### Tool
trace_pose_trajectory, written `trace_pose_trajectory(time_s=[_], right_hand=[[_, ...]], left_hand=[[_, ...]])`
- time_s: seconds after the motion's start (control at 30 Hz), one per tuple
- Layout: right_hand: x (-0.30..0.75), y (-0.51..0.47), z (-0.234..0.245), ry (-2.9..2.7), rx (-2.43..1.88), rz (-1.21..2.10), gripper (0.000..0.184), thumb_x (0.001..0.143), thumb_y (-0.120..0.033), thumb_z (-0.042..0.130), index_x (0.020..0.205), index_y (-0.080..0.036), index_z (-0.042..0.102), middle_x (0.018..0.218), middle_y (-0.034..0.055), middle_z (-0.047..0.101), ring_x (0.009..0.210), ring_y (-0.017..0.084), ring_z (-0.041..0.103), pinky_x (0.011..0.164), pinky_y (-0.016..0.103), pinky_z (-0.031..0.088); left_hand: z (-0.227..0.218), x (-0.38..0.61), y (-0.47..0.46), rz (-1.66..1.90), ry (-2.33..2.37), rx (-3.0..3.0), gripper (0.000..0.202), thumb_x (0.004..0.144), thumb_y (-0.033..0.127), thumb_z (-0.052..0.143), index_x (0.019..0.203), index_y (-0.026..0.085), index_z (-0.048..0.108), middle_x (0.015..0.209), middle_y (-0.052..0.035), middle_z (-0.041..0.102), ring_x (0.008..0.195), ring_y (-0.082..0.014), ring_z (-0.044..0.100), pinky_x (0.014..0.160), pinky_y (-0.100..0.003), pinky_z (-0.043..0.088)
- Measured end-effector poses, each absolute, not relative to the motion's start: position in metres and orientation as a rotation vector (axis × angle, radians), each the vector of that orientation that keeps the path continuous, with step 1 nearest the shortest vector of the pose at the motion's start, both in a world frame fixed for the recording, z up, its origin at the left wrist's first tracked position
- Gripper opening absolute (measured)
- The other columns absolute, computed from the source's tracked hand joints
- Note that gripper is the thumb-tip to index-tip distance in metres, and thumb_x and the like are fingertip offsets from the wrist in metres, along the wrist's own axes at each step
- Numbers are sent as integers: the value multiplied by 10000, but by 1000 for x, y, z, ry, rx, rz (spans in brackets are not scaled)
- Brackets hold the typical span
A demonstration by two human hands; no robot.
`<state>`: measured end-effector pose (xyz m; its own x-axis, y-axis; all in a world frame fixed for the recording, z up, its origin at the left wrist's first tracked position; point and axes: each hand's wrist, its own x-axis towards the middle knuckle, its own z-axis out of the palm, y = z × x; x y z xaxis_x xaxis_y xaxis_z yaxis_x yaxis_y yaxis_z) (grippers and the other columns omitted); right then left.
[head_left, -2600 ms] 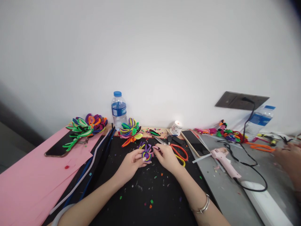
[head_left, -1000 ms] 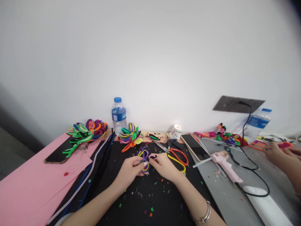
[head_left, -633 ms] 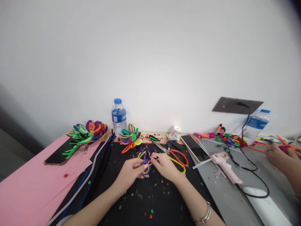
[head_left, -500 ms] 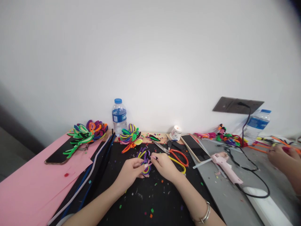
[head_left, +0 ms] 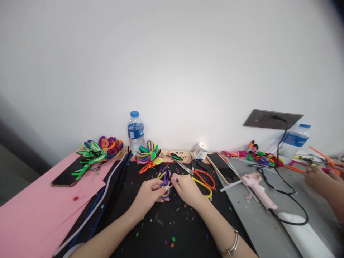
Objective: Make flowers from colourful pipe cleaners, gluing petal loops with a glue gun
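While in left hand, rainbow craft

Fuzzy matt pipe-cleaner piece; shiny metal scissor blades; matt black mat; clear plastic bottle.

Purple is banded with yellow in the looped craft piece, the scissors are handled in orange-red and yellow, and the pale-pink glue gun is set off by grey table.
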<state>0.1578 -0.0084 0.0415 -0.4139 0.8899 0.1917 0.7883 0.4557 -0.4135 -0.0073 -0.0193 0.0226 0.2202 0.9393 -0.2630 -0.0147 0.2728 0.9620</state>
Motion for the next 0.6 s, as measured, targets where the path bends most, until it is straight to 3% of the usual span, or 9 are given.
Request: trace_pose_trajectory(time_s=[0.6], right_hand=[[165, -7, 44, -2328, -1426, 213, 269, 929, -282, 351, 732, -192, 510, 646, 2, 566, 598, 132, 519, 558, 222, 282]], left_hand=[[27, -7, -21, 906, 1137, 1026, 283, 613, 357, 734, 732, 142, 595, 561, 14, 636, 525, -174, 672, 484, -219, 474]])
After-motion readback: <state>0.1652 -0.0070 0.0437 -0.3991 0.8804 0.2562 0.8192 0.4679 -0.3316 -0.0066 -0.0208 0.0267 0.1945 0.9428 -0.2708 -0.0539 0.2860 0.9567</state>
